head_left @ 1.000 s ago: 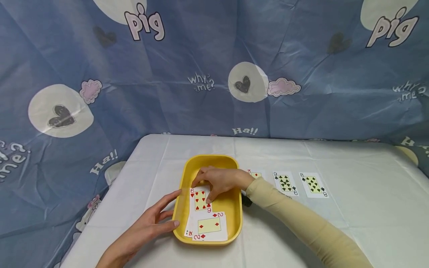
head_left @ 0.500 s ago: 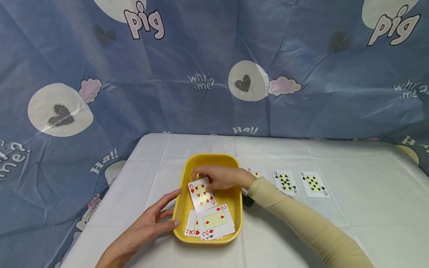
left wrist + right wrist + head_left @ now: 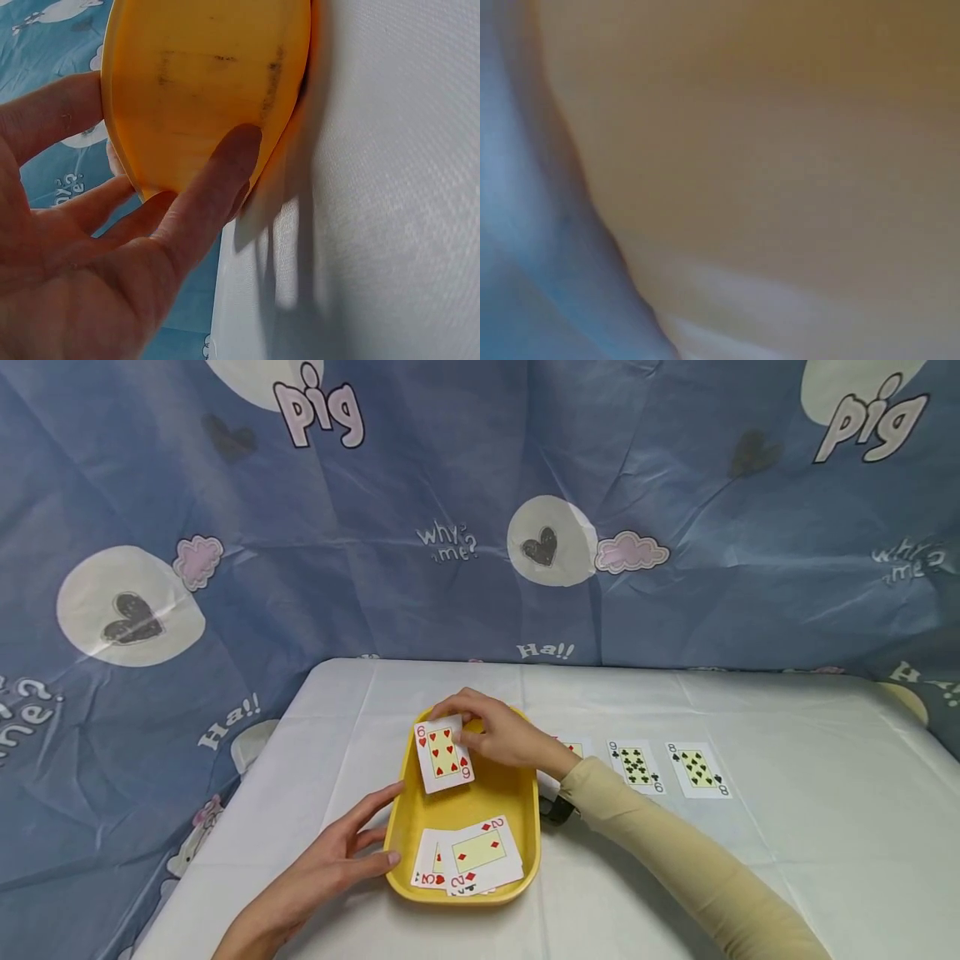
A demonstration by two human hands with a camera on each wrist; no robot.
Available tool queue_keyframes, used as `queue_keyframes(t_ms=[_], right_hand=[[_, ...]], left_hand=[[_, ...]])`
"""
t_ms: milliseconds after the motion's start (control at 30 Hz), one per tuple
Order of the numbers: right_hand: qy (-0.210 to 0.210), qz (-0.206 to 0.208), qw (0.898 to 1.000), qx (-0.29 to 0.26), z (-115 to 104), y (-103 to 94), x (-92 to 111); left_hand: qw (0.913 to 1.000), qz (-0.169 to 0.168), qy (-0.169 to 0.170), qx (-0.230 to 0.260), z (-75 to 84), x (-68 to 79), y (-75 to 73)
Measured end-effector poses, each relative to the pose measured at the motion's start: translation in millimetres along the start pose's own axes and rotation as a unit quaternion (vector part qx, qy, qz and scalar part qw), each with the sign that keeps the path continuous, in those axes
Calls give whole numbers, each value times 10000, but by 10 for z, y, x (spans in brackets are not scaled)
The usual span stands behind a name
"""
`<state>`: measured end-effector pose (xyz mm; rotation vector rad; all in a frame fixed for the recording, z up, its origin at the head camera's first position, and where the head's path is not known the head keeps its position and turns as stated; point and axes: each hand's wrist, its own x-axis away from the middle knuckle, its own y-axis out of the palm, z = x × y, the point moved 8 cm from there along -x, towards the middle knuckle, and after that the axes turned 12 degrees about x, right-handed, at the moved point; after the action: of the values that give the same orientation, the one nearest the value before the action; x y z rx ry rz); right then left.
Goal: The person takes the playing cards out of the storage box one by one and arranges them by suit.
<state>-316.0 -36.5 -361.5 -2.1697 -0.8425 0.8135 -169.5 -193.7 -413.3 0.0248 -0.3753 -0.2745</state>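
My right hand [image 3: 487, 727] pinches a six of hearts playing card [image 3: 445, 753] over the far end of a yellow tray [image 3: 401, 827]. In the tray's near end lies a loose pile of cards, with a two of diamonds [image 3: 480, 856] on top and a heart card [image 3: 429, 860] poking out at its left. My left hand [image 3: 330, 864] touches the tray's left side with extended fingers and thumb. In the left wrist view, the thumb lies along the outer yellow wall [image 3: 202, 90]. The right wrist view is a blur.
Right of the tray, a row of face-up cards lies on the white-covered table [image 3: 825, 793]: a diamond card [image 3: 573, 749] partly behind the forearm, a nine of clubs [image 3: 636, 767] and an eight of spades [image 3: 698, 770]. A printed blue cloth [image 3: 450, 610] hangs behind.
The right hand has lifted the six of hearts off the pile and moved it toward the tray's far end. The pile has spread slightly rightward. The left hand has stayed in place.
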Motion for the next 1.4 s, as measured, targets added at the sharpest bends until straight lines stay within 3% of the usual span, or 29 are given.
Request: queue_keyframes(t_ms=[333, 567, 700, 833, 1100, 1400], right_hand=[[273, 1225, 9899, -653, 69, -205, 51], [210, 2023, 9723, -1149, 39, -350, 108], [220, 2401, 9631, -1198, -84, -482, 190], [404, 2480, 9590, -1312, -179, -609, 285], [748, 2416, 9553, -1529, -84, -749, 466], [1031, 2195, 9577, -1551, 289, -805, 728]], left_hand=[[9999, 149, -50, -59, -6, 2, -8], [9998, 154, 26, -79, 6, 0, -9], [9998, 149, 62, -81, 4, 2, -7], [9999, 142, 56, -68, 2, 3, -5], [10000, 78, 30, -48, -4, -8, -6], [9999, 84, -35, -61, -27, -17, -9]])
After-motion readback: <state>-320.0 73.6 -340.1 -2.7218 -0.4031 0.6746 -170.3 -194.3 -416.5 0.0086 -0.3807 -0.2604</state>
